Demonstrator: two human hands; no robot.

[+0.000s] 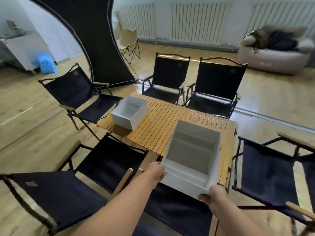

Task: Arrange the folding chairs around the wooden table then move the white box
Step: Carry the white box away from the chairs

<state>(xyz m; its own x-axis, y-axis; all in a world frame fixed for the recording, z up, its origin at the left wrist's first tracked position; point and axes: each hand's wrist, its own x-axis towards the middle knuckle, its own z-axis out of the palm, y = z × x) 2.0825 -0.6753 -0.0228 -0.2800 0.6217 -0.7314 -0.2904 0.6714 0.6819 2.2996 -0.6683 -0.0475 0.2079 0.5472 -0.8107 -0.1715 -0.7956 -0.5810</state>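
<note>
A slatted wooden table [163, 123] stands in the middle with black folding chairs around it: two at the far side [168, 77] [216, 87], one at the left end [80, 97], one at the right [269, 169], and two near me [109, 160] [51, 196]. An open white box [192, 155] is held over the table's near edge. My left hand [156, 173] grips its near left corner and my right hand [213, 195] grips its near right corner. A second open white box [129, 111] rests on the table's far left end.
A black tent panel [95, 40] rises behind the left chair. A beige butterfly chair [127, 40] and radiators [196, 21] line the back wall. A beige inflatable sofa [272, 55] with clothes sits at back right. A blue bag [46, 63] lies far left.
</note>
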